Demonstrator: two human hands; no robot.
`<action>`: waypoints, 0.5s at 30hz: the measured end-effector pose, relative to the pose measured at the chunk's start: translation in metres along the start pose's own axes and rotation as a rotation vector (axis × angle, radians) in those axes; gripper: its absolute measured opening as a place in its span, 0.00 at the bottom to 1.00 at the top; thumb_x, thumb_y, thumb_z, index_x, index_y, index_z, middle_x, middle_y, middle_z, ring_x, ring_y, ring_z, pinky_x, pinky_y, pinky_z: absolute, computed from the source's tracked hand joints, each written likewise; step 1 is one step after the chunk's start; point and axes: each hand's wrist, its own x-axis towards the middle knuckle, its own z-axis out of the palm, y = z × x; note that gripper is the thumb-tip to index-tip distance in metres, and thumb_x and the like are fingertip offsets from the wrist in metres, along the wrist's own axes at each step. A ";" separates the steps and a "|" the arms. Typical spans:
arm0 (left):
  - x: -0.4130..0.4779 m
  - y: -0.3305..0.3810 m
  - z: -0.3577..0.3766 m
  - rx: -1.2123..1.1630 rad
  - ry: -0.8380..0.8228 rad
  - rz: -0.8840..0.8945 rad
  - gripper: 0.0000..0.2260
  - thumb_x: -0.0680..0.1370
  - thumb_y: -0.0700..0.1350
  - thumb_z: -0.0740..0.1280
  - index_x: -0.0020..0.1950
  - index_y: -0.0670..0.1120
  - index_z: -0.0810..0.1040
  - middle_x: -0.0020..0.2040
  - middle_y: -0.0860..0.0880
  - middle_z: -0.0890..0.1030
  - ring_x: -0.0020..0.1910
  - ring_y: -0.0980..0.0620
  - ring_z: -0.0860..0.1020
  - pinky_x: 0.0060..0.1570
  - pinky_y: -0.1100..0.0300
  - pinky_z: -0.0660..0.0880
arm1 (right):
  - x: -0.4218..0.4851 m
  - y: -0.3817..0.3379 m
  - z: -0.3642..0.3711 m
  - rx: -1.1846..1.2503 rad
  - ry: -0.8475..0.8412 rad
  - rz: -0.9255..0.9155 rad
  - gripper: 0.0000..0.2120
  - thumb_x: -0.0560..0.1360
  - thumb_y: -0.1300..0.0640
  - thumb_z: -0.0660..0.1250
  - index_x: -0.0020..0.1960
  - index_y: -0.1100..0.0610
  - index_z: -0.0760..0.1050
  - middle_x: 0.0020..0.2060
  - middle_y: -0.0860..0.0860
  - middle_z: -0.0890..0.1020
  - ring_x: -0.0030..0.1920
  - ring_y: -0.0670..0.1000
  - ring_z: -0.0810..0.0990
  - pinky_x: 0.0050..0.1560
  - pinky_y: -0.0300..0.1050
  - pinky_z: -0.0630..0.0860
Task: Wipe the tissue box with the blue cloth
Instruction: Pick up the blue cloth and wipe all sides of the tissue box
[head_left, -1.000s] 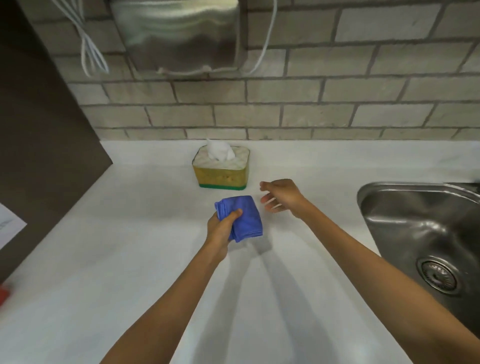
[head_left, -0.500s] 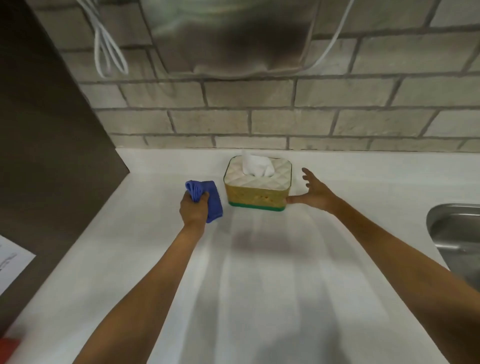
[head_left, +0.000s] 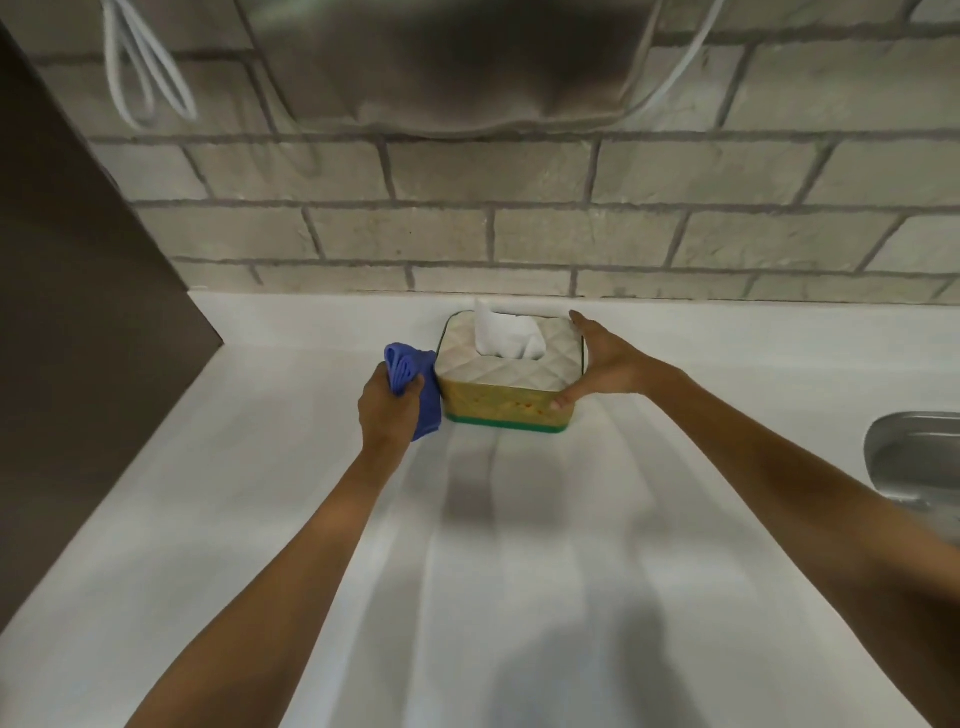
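The tissue box (head_left: 501, 400) stands near the back of the white counter, yellow-sided with a green base, a quilted white top and a tissue poking out. My left hand (head_left: 387, 408) grips the folded blue cloth (head_left: 423, 387) and presses it against the box's left side. My right hand (head_left: 605, 358) clasps the box's right side, fingers along the far top edge and thumb on the front right corner.
A brick wall (head_left: 519, 234) runs right behind the box, with a steel dispenser (head_left: 441, 62) and white cables (head_left: 150, 78) hanging above. A dark panel (head_left: 78, 312) bounds the counter (head_left: 519, 597) on the left. A steel sink (head_left: 914, 457) lies at the right.
The view has closed in on the box. My left hand brought the cloth from beside the box into contact with its left side. My right hand went from touching the box to clasping it.
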 end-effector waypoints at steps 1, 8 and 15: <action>-0.003 -0.001 0.000 0.003 0.008 0.009 0.03 0.76 0.39 0.64 0.45 0.46 0.70 0.39 0.49 0.75 0.44 0.47 0.74 0.44 0.57 0.70 | -0.002 0.000 0.001 0.001 0.005 -0.003 0.65 0.54 0.49 0.81 0.76 0.53 0.41 0.77 0.51 0.52 0.76 0.52 0.54 0.73 0.48 0.58; -0.043 -0.004 0.002 -0.002 0.003 0.027 0.03 0.76 0.40 0.65 0.45 0.43 0.71 0.36 0.49 0.75 0.43 0.46 0.74 0.43 0.56 0.70 | -0.046 0.015 0.008 -0.013 0.019 0.008 0.67 0.51 0.47 0.81 0.76 0.52 0.40 0.75 0.49 0.52 0.75 0.52 0.55 0.70 0.46 0.60; -0.109 -0.002 0.005 0.002 -0.003 0.003 0.02 0.75 0.40 0.65 0.44 0.44 0.72 0.41 0.46 0.77 0.41 0.46 0.74 0.42 0.58 0.69 | -0.120 0.038 0.012 -0.041 0.013 0.038 0.67 0.52 0.46 0.80 0.76 0.53 0.38 0.72 0.50 0.52 0.73 0.53 0.58 0.66 0.41 0.62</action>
